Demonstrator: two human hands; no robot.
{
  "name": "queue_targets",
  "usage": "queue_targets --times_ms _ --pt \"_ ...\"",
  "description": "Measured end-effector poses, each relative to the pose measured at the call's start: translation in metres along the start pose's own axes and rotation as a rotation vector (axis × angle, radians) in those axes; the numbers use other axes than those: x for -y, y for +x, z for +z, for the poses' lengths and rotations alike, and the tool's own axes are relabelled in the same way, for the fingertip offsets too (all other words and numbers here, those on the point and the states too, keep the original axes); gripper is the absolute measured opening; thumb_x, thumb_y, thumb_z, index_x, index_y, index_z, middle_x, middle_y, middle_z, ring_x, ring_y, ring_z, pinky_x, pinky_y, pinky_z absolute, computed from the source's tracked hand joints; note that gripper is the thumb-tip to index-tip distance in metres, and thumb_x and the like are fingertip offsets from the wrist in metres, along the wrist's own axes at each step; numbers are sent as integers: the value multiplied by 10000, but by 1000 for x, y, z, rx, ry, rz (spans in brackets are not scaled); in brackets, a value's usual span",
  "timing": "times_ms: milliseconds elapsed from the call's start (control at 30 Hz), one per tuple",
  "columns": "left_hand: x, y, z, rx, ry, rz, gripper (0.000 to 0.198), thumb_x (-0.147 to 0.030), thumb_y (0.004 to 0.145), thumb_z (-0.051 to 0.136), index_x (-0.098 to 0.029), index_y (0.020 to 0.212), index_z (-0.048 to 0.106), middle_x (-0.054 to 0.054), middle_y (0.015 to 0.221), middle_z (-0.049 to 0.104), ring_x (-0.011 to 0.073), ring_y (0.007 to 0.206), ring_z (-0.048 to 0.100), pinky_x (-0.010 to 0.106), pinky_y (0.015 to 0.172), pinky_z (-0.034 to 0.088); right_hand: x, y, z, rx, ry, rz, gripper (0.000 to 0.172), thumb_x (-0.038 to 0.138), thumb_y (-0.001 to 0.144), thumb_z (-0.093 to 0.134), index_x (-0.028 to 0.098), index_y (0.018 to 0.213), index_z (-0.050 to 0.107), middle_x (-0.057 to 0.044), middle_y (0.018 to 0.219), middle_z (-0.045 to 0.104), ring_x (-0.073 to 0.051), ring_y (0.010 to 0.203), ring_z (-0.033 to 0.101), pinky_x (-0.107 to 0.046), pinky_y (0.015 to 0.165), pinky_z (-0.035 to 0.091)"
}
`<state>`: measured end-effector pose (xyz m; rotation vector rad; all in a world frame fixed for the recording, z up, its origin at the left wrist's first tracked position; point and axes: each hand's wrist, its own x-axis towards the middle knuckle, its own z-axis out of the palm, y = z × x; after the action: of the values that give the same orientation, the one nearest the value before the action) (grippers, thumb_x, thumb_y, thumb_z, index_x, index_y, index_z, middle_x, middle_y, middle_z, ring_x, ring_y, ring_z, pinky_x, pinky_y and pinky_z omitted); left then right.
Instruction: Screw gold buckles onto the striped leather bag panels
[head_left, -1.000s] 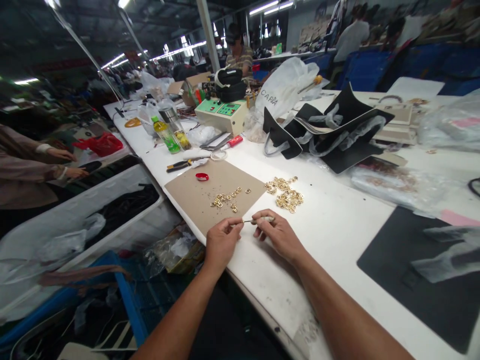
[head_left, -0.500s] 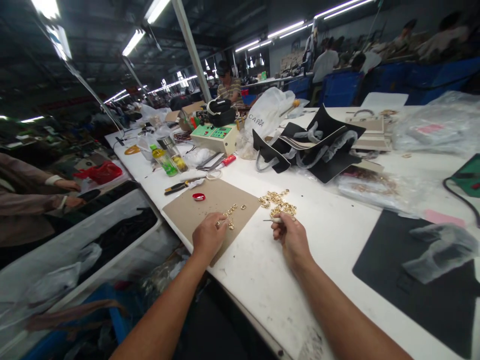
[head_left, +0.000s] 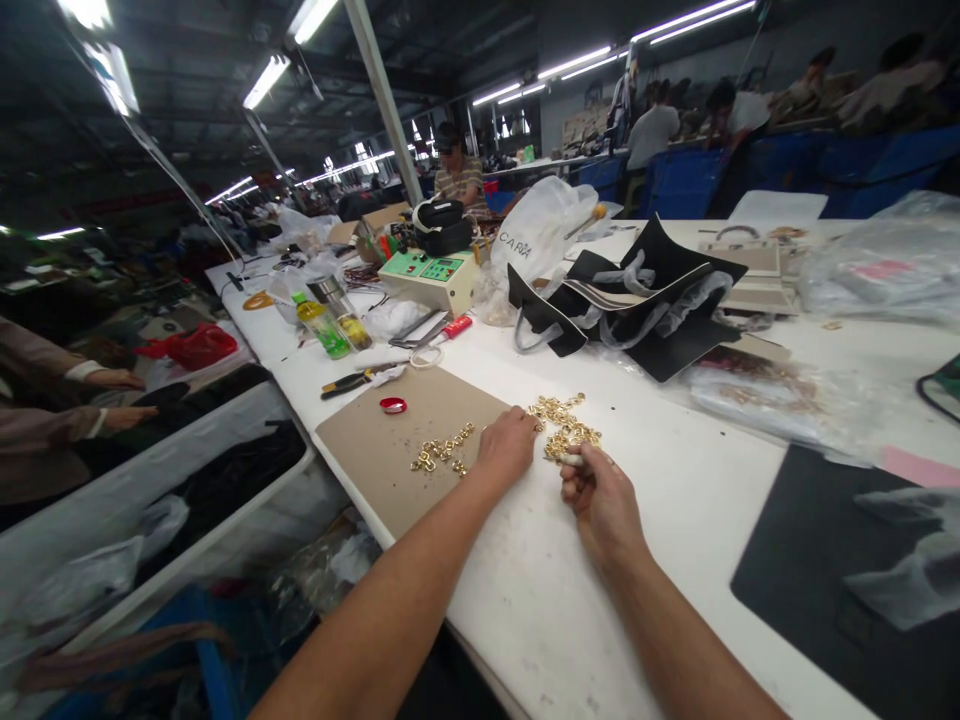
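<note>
At the left edge of a pile of gold metal buckles [head_left: 564,412], my left hand [head_left: 510,441] has its fingertips on or beside the pieces; whether it grips one is too small to tell. My right hand [head_left: 598,485] pinches a thin pale tool [head_left: 571,459] at the pile's near side. More gold buckles [head_left: 442,447] lie in a loose group on a brown board [head_left: 375,450], left of my left hand. A small red oval dish [head_left: 393,405] sits on the same board.
Pliers [head_left: 346,382], bottles [head_left: 322,325] and a green-topped machine [head_left: 427,275] stand behind the board. Black bag parts [head_left: 652,330] lie beyond the pile. A black sheet [head_left: 832,580] is at the right. Another person's hands [head_left: 120,395] are over a white bin [head_left: 187,550] at the left.
My left hand has moved right from the board to the buckle pile, uncovering the buckles on the board. My right hand has shifted slightly right and nearer, still with the tool.
</note>
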<state>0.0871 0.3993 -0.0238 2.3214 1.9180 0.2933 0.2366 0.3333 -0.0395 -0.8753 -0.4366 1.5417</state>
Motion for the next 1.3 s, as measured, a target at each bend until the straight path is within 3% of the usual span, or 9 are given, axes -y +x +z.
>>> queue_targets --times_ms 167,267,433,567,733,900,1000,1133,1300 --pt "0 8 7 21 -58 -18 254 -278 1053 478 -221 1112 718 103 1204 668 268 1115 619 369 906 496 -3 0 -2 -1 -6 12 288 441 814 837 182 884 733 -4 701 650 -105 574 561 -176 463 468" --pt "-4 -2 5 -9 -140 -31 241 -297 1047 510 -206 1083 730 101 1203 682 264 1108 637 363 909 507 -2 -1 -3 -10 12 17 265 411 806 846 181 883 739 -3 728 644 -101 602 556 -162 471 470" --pt "-8 -64 -5 -126 -373 -99 289 -309 1066 496 -202 1164 747 55 1108 748 183 1002 696 279 901 533 -1 -7 -7 -4 -35 -12 260 410 805 836 194 903 732 2 730 636 -94 569 530 -168 471 464" --pt "-1 -131 -7 -284 -877 -239 242 -224 969 609 -190 1099 810 65 1020 778 194 939 709 292 899 544 -4 -14 3 35 -192 -91 301 462 809 824 197 920 734 -14 728 655 -111 537 533 -201 457 465" --pt "6 -172 -3 -283 -1077 -256 275 -202 925 609 -209 1072 842 83 980 788 217 930 720 333 903 540 -9 -8 68 190 -403 -163 359 517 812 842 213 936 696 1 709 646 -126 545 553 -227 479 461" --pt "8 -174 4 -292 -1180 -236 210 -164 856 698 -241 958 864 51 943 811 204 912 744 314 896 550 -29 24 165 532 -730 -218 436 559 814 809 184 1018 720 -2 692 643 -151 558 587 -267 506 481" --pt "9 -175 10 -283 -1194 -236 182 -158 822 751 -251 923 870 39 920 820 192 871 750 295 880 561 -59 49 209 629 -863 -175 454 486 781 800 156 1084 725 -7 710 662 -157 572 619 -267 505 494" --pt "11 -176 20 -208 -1159 -258 189 -219 810 784 -277 967 870 39 956 822 200 857 757 284 819 584 -106 79 240 645 -989 -180 361 385 787 738 146 1057 724 -14 727 679 -158 553 639 -251 470 476" --pt "12 -173 27 -109 -1106 -238 197 -308 819 779 -314 995 869 32 971 827 220 820 762 308 820 608 -138 104 252 613 -1142 -277 230 363 835 694 170 955 733 -10 713 695 -146 522 638 -246 499 454"
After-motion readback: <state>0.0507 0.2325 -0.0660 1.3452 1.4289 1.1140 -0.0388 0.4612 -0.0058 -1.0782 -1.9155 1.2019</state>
